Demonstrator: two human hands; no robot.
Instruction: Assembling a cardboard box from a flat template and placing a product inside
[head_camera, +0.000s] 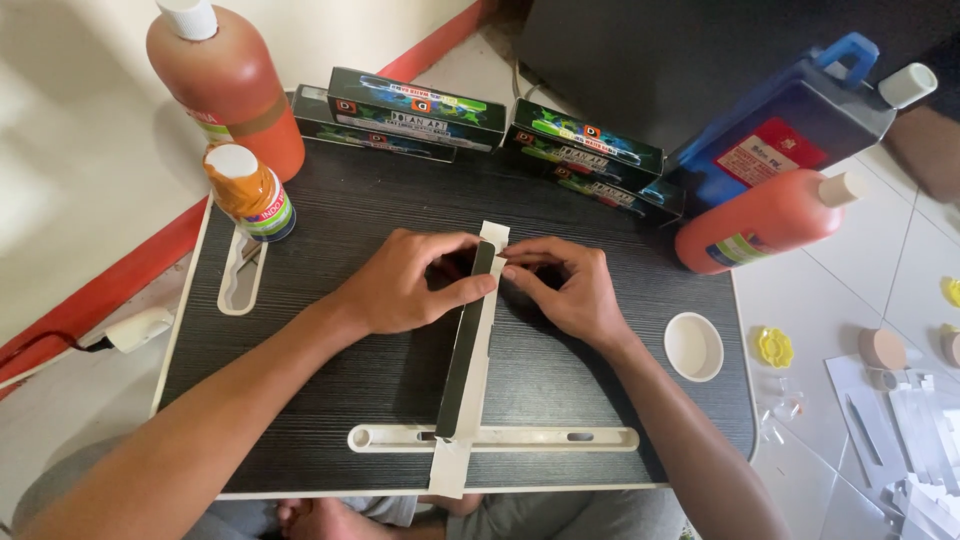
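I see my left hand (405, 285) and right hand (565, 290) pinching the upper end of a long flat cardboard box (468, 350), lying lengthwise mid-frame on the dark worktop (330, 360), orange bottles (225, 75) upper left.

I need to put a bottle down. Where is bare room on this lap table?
Bare room: front left, between the left hand and the table edge; front right, below the white cup. The back is crowded with boxes and bottles.
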